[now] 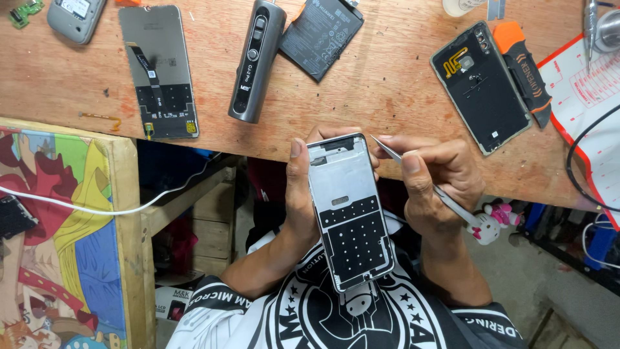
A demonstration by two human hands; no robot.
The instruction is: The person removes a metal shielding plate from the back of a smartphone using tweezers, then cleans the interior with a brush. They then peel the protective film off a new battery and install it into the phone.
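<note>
left hand (298, 194) clamped round phone frame (349, 210), held over table edge (271, 152) | right hand (439, 178) pinching tweezers (387, 150), tip at frame's top corner | best kept shallow, frame steady, light pressure

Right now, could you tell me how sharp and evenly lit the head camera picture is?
Head view: even, soft light and sharp focus on the silver rectangular phone frame in the left hand; mild glare on its upper plate; the thin metal tweezers in the right hand are crisp; the edges curve slightly.
</note>
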